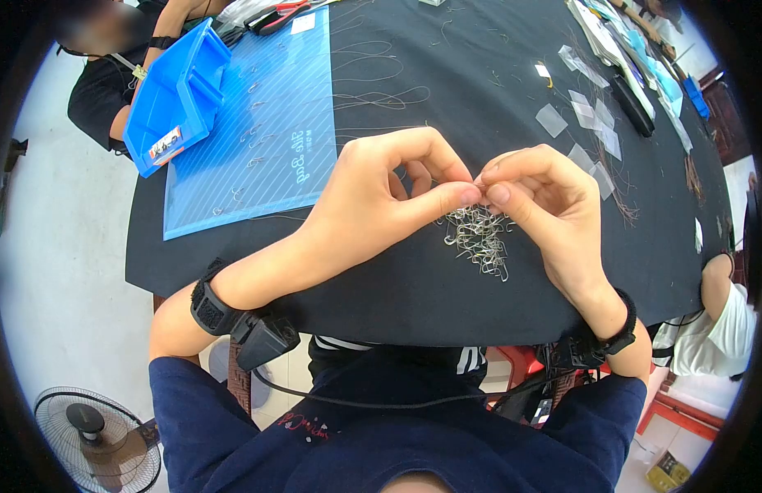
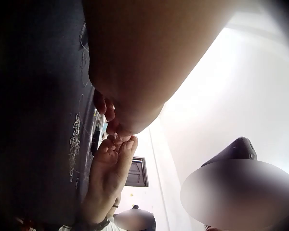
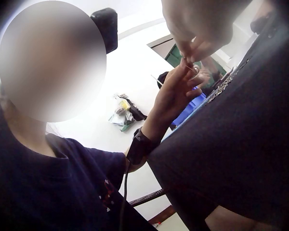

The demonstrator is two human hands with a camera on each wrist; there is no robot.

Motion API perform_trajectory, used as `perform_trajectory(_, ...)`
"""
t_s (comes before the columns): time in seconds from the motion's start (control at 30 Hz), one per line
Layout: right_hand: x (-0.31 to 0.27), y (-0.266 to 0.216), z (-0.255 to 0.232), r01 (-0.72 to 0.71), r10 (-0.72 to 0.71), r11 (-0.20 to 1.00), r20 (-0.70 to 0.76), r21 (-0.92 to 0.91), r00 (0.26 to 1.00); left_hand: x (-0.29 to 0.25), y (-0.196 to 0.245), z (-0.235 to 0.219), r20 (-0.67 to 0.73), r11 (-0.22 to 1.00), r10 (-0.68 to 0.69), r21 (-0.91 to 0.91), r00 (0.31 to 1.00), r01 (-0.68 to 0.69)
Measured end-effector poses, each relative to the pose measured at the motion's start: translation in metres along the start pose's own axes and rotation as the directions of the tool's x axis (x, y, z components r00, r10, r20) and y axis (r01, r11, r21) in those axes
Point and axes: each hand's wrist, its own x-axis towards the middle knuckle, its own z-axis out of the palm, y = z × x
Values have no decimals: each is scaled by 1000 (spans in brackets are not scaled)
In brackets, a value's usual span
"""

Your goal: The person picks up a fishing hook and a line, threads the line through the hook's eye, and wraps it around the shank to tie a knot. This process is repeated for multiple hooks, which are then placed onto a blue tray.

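Over the front of the table, my left hand (image 1: 389,185) and right hand (image 1: 558,201) meet fingertip to fingertip. Thumb and forefinger of each pinch a thin line (image 3: 194,72), a loop of which shows in the right wrist view. Whatever else sits between the fingertips is hidden. Right below them lies a pile of small bent-wire metal hooks (image 1: 482,242) on the black cloth. To the left, a blue striped file bag (image 1: 270,177) bears several hooks in a row, with thin lines (image 1: 381,99) trailing off to its right.
A blue bin (image 1: 177,99) overlaps the file bag's left side. Pliers (image 1: 276,18) lie at the back. Small clear plastic pieces (image 1: 551,120), reddish threads (image 1: 623,205) and a dark long case (image 1: 632,105) are on the right. Other people sit around the table.
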Motion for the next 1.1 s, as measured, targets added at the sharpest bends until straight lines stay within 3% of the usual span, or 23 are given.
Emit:
perform_trajectory(0.33, 2, -2, 0, -168, 168, 985, 1, -47, 986, -2, 3, -2, -20, 991, 75, 113, 997, -73)
perform_trajectory(0.43, 0, -4, 3, -261, 259, 965, 60, 36, 964, -1, 1, -1, -51, 983, 130, 138, 990, -122)
perform_trajectory(0.47, 1, -9, 1, -340, 336, 940, 125, 7, 933, 0, 0, -2, -65, 982, 129, 150, 989, -118)
perform_trajectory(0.6, 3, -15, -4, -397, 390, 918, 258, -26, 884, 1, -1, -3, -135, 979, 130, 177, 982, -105)
perform_trajectory(0.7, 6, -20, -10, -372, 381, 925, 231, -83, 896, 3, -2, -8, -210, 975, 147, 197, 967, -106)
perform_trajectory(0.83, 8, -20, -21, -213, 219, 974, 82, -73, 972, 8, -2, -17, -301, 960, 186, 258, 935, -108)
perform_trajectory(1.1, 19, -14, -40, -112, 110, 993, 57, 31, 992, 25, -15, -60, -351, 856, 407, 469, 843, -218)
